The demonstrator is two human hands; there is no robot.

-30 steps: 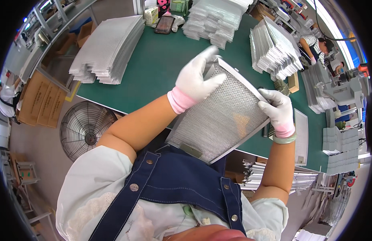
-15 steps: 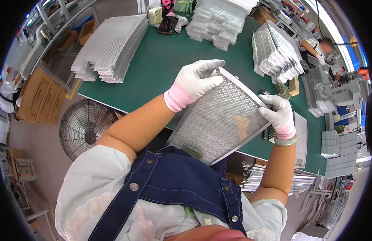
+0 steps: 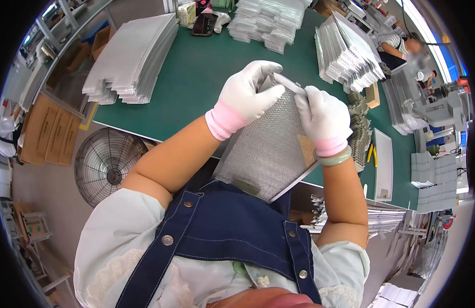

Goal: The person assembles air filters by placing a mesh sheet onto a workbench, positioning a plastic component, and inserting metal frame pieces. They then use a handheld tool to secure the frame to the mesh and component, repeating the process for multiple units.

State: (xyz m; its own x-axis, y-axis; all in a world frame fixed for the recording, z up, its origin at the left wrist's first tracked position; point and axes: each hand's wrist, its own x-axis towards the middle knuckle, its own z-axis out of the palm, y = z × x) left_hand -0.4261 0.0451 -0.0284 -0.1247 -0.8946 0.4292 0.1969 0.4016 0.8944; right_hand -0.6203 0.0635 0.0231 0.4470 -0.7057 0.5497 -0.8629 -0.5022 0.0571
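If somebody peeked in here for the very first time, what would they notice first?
Probably the big silvery mesh panel in the middle, with the person's white-gloved left hand and right hand at its far end. Next, perhaps the stacks of mesh sheets along the back of the green table, and the round black fan at the left.

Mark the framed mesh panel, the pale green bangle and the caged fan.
Framed mesh panel point(image 3: 263, 150), head view: mesh face.
Pale green bangle point(image 3: 334, 159), head view: front of band.
Caged fan point(image 3: 114, 176), head view: hub.

The green desk point(image 3: 196, 66) bears silvery mesh stacks point(image 3: 129, 56), a dark phone point(image 3: 204, 24), a yellow-handled tool point(image 3: 371, 153) and (just beside it) a pale framed panel point(image 3: 383, 167).
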